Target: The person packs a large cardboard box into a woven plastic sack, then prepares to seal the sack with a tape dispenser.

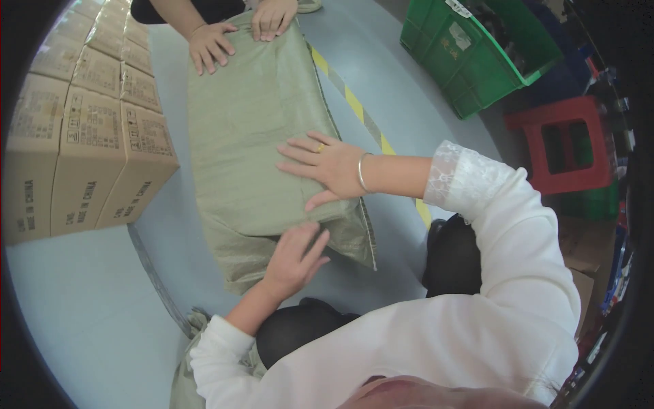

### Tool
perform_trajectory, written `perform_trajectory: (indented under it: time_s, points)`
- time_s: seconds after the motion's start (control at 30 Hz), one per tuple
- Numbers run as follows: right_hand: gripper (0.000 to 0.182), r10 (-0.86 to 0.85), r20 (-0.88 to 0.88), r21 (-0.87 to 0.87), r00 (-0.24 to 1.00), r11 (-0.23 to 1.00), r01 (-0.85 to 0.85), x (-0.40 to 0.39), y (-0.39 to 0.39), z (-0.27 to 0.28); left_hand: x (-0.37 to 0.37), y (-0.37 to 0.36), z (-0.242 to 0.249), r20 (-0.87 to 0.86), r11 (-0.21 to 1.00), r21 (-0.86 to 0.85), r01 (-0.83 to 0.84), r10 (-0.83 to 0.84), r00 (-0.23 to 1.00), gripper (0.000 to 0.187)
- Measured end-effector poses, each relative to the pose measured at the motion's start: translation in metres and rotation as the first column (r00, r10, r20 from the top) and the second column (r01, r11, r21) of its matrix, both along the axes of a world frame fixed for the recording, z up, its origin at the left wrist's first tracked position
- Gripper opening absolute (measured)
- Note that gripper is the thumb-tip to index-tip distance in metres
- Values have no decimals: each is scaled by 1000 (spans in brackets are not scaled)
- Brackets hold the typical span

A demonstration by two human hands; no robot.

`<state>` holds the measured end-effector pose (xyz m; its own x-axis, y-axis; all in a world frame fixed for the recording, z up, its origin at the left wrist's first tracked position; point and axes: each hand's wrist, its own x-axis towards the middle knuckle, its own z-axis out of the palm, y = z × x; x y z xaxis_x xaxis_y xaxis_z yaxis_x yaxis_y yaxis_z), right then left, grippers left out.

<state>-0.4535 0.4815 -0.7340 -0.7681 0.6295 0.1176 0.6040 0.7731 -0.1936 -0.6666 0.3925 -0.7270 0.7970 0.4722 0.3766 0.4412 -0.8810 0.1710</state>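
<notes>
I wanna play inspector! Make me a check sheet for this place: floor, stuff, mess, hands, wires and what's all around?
Surface: grey-blue floor, with a striped yellow line beside the sack.
Job's things: the sack, green, lying on the floor, its near end creased.
Clutter: bunched cloth at the lower left.
Hands: right hand spread flat on the sack; left hand at its near end, contact unclear.
Cables: nothing seen.
Surroundings: stacked cartons left; green bin and red stool right; another person's hands on the far end.
</notes>
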Motion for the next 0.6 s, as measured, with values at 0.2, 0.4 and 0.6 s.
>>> perform_trajectory:
  time_s: [0.2,0.4,0.6]
  points:
    - [56,47,-209,4,977,999,-48,14,1,-16,33,53,32,37,999,-35,-17,19,999,70]
    - [39,43,-459,22,887,999,-37,58,-7,-32,48,57,10,-319,999,-34,-11,0,948,82]
    - [89,7,-514,-71,858,996,-51,68,-18,-41,49,60,6,-355,998,-62,21,-42,934,80]
